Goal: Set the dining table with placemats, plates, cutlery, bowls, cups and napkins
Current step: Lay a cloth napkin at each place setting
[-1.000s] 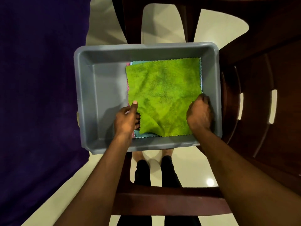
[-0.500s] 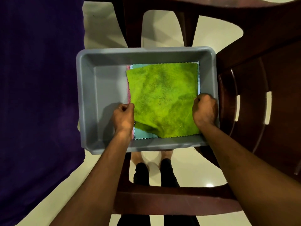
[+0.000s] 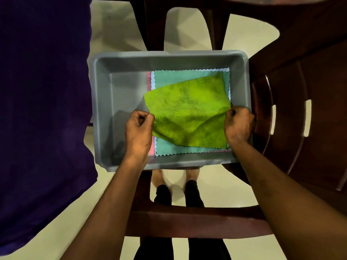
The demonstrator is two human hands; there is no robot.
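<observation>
While the left hand [image 3: 139, 126] and right hand [image 3: 238, 123] each pinched a side edge, the green napkin [image 3: 187, 111] sagged between them, over a teal napkin [image 3: 176, 149] inside the grey bin [image 3: 105, 102].

Both your forearms reach forward and down, roughly parallel, wrists straight. Your left hand [image 3: 139, 126] is curled into a fist, knuckles up, thumb against the forefinger, pinching the left edge of the cloth [image 3: 187, 113]. Your right hand [image 3: 238, 123] is curled the same way, pinching the cloth's right edge.
</observation>
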